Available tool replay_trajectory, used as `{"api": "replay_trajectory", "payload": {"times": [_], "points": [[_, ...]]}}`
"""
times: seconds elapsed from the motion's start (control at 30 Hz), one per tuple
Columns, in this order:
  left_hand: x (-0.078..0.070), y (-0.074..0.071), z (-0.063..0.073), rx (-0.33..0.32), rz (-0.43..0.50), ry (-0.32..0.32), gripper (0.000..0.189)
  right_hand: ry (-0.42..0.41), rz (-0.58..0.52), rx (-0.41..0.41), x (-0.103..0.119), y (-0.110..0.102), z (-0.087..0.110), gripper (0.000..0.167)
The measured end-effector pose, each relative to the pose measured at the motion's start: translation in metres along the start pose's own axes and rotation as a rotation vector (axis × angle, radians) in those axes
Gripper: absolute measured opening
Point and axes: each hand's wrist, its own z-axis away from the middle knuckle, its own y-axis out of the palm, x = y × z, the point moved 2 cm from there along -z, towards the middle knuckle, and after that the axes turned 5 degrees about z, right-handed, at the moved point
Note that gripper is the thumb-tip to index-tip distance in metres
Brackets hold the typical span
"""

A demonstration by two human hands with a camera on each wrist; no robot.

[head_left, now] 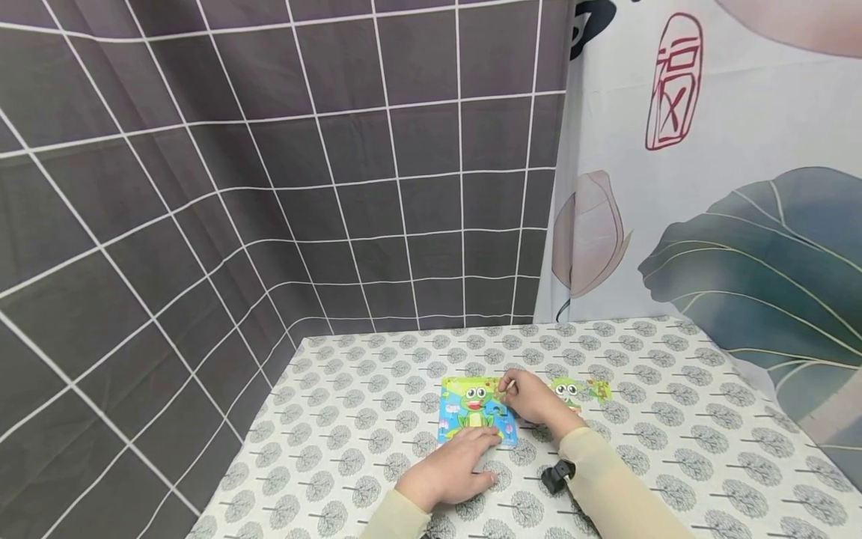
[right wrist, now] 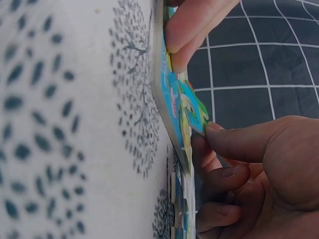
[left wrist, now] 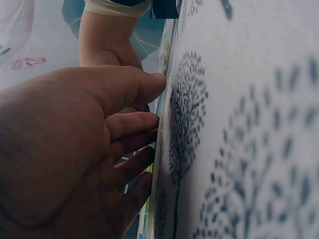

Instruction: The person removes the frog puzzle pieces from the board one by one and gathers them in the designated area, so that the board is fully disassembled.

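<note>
Pinching a puzzle piece (right wrist: 195,113) in right fingers (right wrist: 222,178), over the right part of the frog board (head_left: 450,410).
Resting left fingers (head_left: 475,436), apart, on it; likely a light, stiff piece, best gripped edgewise.

Blocking the way to the puzzle board (head_left: 451,421) with left hand (head_left: 453,467) in front, right hand (head_left: 533,398) at right, frog-printed pieces (head_left: 567,389) beyond; leaving passage over the tablecloth (head_left: 350,427) at left.

Two hands (head_left: 453,467) (head_left: 530,397); two frog pictures (head_left: 475,406) (head_left: 566,389); one pinched piece (right wrist: 193,108)
</note>
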Motion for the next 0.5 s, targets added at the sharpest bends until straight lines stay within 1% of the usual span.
{"api": "replay_trajectory", "payload": {"times": [0.33, 0.5], "points": [[0.0013, 0.0007, 0.0014, 0.001, 0.015, -0.010, 0.061, -0.001, -0.019, -0.008, -0.0019, -0.0059, -0.0010, 0.012], [0.0010, 0.0001, 0.0014, 0.001, 0.014, -0.014, 0.062, 0.011, -0.056, -0.017, -0.0040, -0.0101, -0.0029, 0.010]]}}
